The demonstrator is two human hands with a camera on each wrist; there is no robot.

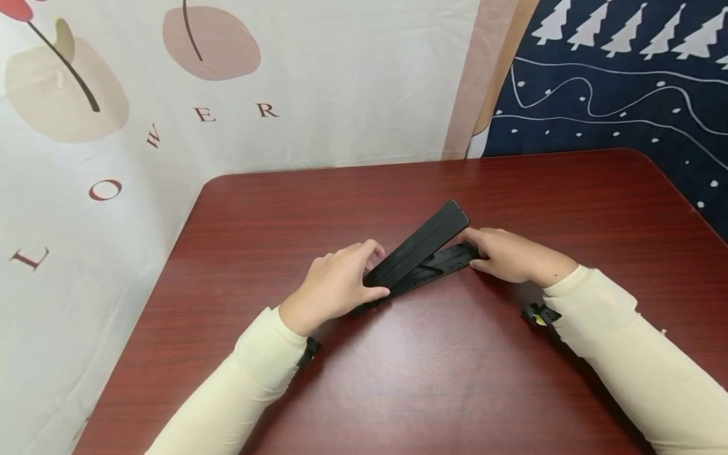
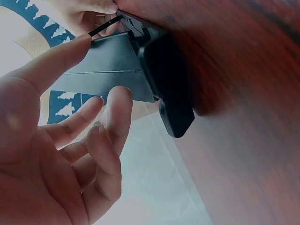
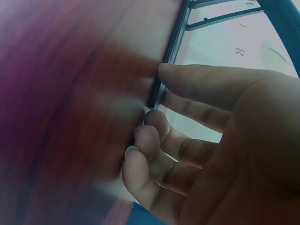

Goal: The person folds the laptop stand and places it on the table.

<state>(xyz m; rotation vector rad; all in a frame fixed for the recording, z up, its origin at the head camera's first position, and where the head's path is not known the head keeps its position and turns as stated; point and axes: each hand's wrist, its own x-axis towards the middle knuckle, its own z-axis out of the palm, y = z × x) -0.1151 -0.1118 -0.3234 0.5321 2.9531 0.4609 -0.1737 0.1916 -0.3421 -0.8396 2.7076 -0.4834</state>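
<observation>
A black folding stand [image 1: 418, 249] sits on the table, its upper panel tilted up from a flat base [image 1: 455, 256]. A thin strut [image 1: 435, 270] shows between the two parts. My left hand [image 1: 338, 281] holds the upper panel near the hinge end, thumb on one edge and fingers across at the other side. In the left wrist view, the panel [image 2: 112, 70] lies between thumb and forefinger, the other fingers loosely bent. At the base's far right end, my right hand [image 1: 509, 253] pinches the edge. The right wrist view shows the thumb [image 3: 197, 84] against the base's rim.
The reddish-brown wooden table [image 1: 432, 366] extends around the stand. Behind it hangs a pale cloth [image 1: 352, 82] with printed letters, and at the right a dark blue cloth [image 1: 614, 101] with white trees. Dark bands [image 1: 540, 314] sit at both wrists.
</observation>
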